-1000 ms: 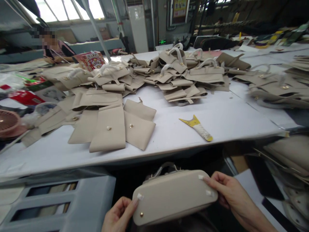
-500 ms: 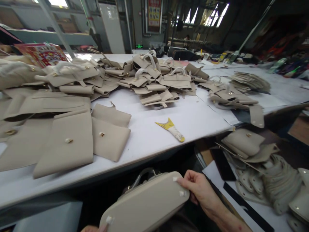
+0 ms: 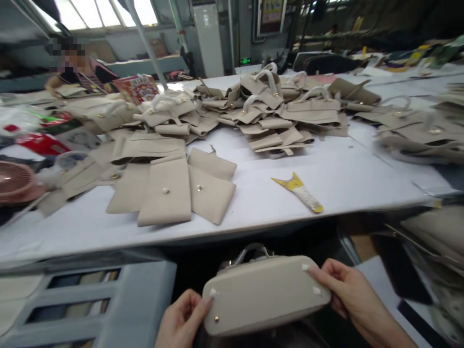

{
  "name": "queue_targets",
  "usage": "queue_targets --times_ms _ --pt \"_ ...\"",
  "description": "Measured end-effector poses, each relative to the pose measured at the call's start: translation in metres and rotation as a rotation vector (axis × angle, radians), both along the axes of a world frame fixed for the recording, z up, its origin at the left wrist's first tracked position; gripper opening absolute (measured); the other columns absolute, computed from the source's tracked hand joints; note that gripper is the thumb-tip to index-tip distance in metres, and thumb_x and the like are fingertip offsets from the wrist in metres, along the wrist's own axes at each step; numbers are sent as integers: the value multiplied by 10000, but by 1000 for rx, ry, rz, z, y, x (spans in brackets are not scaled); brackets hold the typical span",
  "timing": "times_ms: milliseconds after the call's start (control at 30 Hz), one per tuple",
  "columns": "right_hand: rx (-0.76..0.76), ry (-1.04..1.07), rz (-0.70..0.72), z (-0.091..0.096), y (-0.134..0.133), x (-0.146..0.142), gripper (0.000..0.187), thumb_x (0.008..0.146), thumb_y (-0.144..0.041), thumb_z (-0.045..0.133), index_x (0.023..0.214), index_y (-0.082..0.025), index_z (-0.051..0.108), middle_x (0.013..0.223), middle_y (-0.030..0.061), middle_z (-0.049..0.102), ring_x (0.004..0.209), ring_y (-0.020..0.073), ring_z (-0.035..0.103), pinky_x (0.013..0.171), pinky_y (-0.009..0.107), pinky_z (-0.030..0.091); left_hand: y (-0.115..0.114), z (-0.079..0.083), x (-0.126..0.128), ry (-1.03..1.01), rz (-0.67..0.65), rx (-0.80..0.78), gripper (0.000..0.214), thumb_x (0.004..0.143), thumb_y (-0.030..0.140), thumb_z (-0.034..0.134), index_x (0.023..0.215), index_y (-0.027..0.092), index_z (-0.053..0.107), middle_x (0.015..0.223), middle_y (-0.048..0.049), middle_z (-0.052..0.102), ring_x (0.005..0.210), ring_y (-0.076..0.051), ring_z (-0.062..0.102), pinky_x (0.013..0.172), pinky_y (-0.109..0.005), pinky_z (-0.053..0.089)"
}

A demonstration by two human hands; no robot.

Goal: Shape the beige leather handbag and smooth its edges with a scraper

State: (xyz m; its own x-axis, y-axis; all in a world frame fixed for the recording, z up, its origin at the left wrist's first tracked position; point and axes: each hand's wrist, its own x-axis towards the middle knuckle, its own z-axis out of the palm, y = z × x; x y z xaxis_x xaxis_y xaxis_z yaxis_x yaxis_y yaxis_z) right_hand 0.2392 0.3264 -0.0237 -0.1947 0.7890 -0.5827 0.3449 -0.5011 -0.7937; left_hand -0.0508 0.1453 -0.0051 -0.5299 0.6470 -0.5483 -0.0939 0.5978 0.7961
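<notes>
A beige handbag (image 3: pixel 266 297) is held low in front of the table, its flat oval base turned towards me. White wrapping covers three of the base's corner studs, and a bare gold stud (image 3: pixel 216 319) shows at the near left. My left hand (image 3: pixel 184 314) grips the left end, thumb beside a wrapped stud. At the right end, my right hand (image 3: pixel 344 285) pinches the rim, its thumb by another wrapped stud. Behind the base, part of the bag's handle (image 3: pixel 250 250) sticks up.
On the white table (image 3: pixel 253 188) lie beige bag panels (image 3: pixel 166 193), a pile of handled bag parts (image 3: pixel 275 121) and a yellow-and-white pointed tool (image 3: pixel 299 191). A grey plastic crate (image 3: pixel 137 299) stands at lower left. A dark phone-like slab (image 3: pixel 400 268) lies right. Another person (image 3: pixel 79 67) sits far left.
The view has swung left, bringing the crate, the pink fan and the other person into sight. The handbag is now more level, and my left hand shows fully on its left end.
</notes>
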Motion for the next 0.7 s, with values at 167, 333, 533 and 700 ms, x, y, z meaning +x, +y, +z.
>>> queue_targets --times_ms 167,333,533,700 --pt "-31 -15 2 -6 2 5 616 611 -728 747 617 -186 454 465 -86 381 358 43 310 347 182 187 -1 4 2 29 -9 3 554 724 696 655 634 176 488 569 49 391 551 -92 302 501 -230 226" --pt "-32 -19 2 -12 3 8 599 626 -714 750 616 -181 476 461 -80 376 356 44 309 349 183 183 -4 1 1 24 -39 9 546 751 696 624 657 175 490 579 48 392 554 -93 299 495 -233 207" --pt "-46 4 -2 -11 3 6 595 613 -705 763 600 -190 467 452 -76 369 351 49 301 350 195 177 -2 1 2 16 -24 11 515 776 664 624 669 179 488 562 56 391 525 -87 310 481 -228 216" --pt "1 0 6 -11 4 0 584 650 -707 725 612 -211 421 444 -87 361 324 54 292 343 201 153 -6 7 9 20 66 31 585 645 727 705 596 187 484 504 54 401 483 -85 337 454 -227 237"
